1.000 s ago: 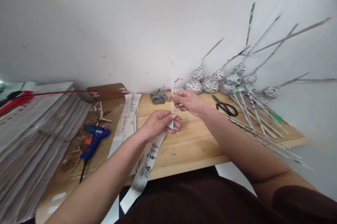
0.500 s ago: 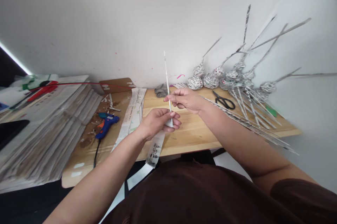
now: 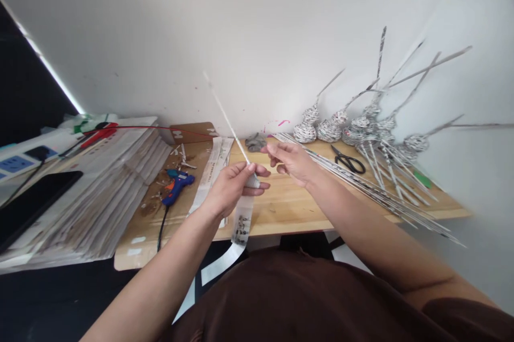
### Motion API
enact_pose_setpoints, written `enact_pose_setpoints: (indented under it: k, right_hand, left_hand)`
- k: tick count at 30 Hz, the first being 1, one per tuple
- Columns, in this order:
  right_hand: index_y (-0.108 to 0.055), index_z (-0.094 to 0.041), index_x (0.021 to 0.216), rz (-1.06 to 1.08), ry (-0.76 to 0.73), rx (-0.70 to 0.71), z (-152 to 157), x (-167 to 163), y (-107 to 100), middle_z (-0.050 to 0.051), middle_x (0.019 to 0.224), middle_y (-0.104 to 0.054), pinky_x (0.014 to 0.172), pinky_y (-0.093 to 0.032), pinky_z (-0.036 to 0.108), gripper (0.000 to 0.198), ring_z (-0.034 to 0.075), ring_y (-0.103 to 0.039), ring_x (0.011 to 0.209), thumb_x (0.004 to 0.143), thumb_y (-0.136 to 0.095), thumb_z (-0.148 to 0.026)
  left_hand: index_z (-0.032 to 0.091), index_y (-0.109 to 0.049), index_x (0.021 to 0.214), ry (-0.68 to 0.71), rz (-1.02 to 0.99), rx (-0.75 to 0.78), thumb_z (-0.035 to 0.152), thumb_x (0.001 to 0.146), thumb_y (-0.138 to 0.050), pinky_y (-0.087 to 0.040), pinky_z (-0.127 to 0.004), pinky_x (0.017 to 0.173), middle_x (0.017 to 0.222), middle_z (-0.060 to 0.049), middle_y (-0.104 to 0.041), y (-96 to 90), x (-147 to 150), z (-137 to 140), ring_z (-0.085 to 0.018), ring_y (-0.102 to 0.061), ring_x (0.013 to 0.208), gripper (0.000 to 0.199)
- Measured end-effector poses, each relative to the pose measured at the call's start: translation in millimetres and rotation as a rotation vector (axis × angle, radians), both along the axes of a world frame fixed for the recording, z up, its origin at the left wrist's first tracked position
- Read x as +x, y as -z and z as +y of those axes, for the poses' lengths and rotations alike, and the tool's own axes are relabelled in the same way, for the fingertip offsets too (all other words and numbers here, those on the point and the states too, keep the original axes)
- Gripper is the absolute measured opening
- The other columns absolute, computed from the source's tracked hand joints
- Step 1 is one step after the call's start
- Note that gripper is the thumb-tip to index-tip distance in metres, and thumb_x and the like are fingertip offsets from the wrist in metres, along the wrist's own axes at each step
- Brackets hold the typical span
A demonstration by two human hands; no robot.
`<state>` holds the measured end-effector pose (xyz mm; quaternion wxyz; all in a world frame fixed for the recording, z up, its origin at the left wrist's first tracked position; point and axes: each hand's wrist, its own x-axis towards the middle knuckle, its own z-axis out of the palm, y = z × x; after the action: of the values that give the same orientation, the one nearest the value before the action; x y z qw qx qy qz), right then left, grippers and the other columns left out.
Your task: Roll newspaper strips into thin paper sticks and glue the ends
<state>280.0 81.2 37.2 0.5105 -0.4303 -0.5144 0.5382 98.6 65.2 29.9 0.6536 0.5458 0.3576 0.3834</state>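
My left hand (image 3: 229, 188) is closed on a thin white paper stick (image 3: 225, 114), pinching its lower end between thumb and fingers. The stick tilts up and to the left. A newspaper strip (image 3: 242, 224) is wound at that end and hangs from the hand over the table's front edge, curling to the left below. Just to the right, my right hand (image 3: 295, 162) is apart from the stick, its fingers loosely bent with nothing visible in them.
On the left are a tall newspaper stack (image 3: 116, 208), a black phone (image 3: 40, 208), a power strip (image 3: 24, 162) and a blue glue gun (image 3: 176, 188). Flat paper strips (image 3: 212, 171) lie beside it. Right: black scissors (image 3: 348, 161), rolled paper sticks (image 3: 361, 189) and several woven gourd shapes (image 3: 305, 130).
My right hand has let go of the stick and moved slightly right. The stick now leans left instead of standing nearly upright. The view has shifted a little to the left.
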Motion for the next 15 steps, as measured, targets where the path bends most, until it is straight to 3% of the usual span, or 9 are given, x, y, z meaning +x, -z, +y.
enact_pose_setpoints:
  k: [4, 8, 12, 15]
  right_hand:
    - [-0.073, -0.017, 0.086, -0.099, -0.011, 0.003, -15, -5, 13, 0.005, 0.086, -0.07, 0.05, -0.036, 0.022, 0.029, 0.01, -0.054, 0.064, 0.073, -0.072, -0.043]
    - [-0.075, -0.018, 0.087, -0.219, -0.093, 0.111, -25, -15, 16, 0.006, 0.086, -0.072, 0.072, -0.046, 0.029, 0.024, 0.016, -0.062, 0.078, 0.077, -0.068, -0.039]
    - [-0.075, -0.018, 0.08, -0.423, 0.06, 0.249, -30, -23, 14, 0.005, 0.083, -0.069, 0.072, -0.045, 0.03, 0.017, 0.017, -0.061, 0.076, 0.076, -0.069, -0.033]
    - [-0.073, -0.019, 0.077, -0.562, 0.205, 0.329, -33, -28, 16, 0.004, 0.081, -0.066, 0.071, -0.045, 0.03, 0.009, 0.016, -0.059, 0.075, 0.075, -0.069, -0.026]
  left_hand:
    - [0.014, -0.066, 0.097, -0.113, -0.065, -0.015, 0.043, 0.082, -0.065, -0.06, -0.032, 0.069, 0.105, -0.01, -0.069, -4.9, -5, 4, -0.018, -0.071, 0.076, 0.032]
    - [0.014, -0.067, 0.095, -0.138, -0.082, -0.01, 0.042, 0.081, -0.067, -0.06, -0.031, 0.067, 0.104, -0.01, -0.069, -5.7, -4, 4, -0.015, -0.068, 0.076, 0.032]
    - [0.013, -0.067, 0.094, -0.134, -0.095, -0.023, 0.04, 0.081, -0.067, -0.06, -0.034, 0.068, 0.112, -0.011, -0.066, -3.6, -1, 4, -0.014, -0.066, 0.075, 0.03]
    - [0.012, -0.067, 0.097, -0.13, -0.096, -0.038, 0.038, 0.083, -0.065, -0.06, -0.036, 0.07, 0.106, -0.012, -0.068, -1.7, 0, 4, -0.015, -0.066, 0.075, 0.03]
